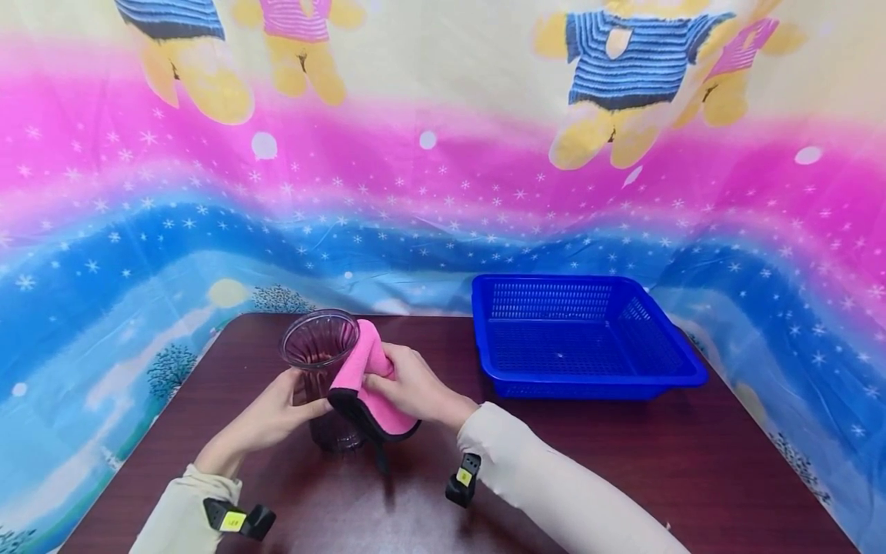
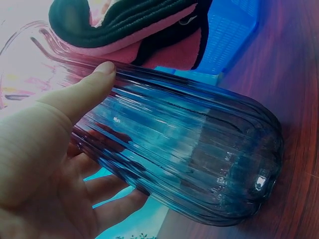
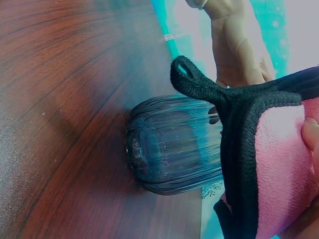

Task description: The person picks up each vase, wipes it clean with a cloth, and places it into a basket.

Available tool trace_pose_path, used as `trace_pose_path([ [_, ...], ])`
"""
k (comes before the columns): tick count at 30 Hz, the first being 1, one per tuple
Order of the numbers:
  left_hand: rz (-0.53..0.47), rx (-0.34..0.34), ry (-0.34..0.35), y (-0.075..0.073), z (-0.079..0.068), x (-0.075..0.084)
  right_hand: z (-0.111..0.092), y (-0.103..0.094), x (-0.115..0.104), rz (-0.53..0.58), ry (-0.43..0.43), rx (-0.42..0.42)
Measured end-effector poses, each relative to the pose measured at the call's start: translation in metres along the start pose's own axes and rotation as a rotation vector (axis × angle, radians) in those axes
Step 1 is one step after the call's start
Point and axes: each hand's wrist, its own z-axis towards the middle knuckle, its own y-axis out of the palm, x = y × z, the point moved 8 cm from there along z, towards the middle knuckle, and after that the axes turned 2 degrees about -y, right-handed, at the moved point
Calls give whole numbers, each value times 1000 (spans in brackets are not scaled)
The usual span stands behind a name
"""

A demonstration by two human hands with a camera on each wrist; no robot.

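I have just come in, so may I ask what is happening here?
A person's left hand holds a clear ribbed vase. The right hand holds a folded pink cloth with black edging close beside it; whether they touch is hard to tell. A blue basket stands on the table to the right of both hands, untouched.

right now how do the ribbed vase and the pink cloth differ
The ribbed vase is see-through, while the pink cloth is opaque, with black edging.
The vase has a tall, rounded shape; the cloth is bent over on itself.
The left hand holds the vase, while the right hand grips the cloth.
Shared: each is held in one hand, above the brown table.
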Motion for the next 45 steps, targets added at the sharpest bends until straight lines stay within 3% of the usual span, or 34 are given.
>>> trace_pose_path([
  [14, 16, -9, 6, 1, 0, 2, 2, 3, 1, -88, 12, 18],
  [26, 8, -9, 5, 0, 0, 1, 0, 11, 7, -192, 42, -53],
  [30, -22, -24, 2, 1, 1, 1, -2, 13, 12, -223, 48, -68],
  [45, 6, -13, -37, 1, 0, 2, -14, 29, 35, -335, 78, -137],
])
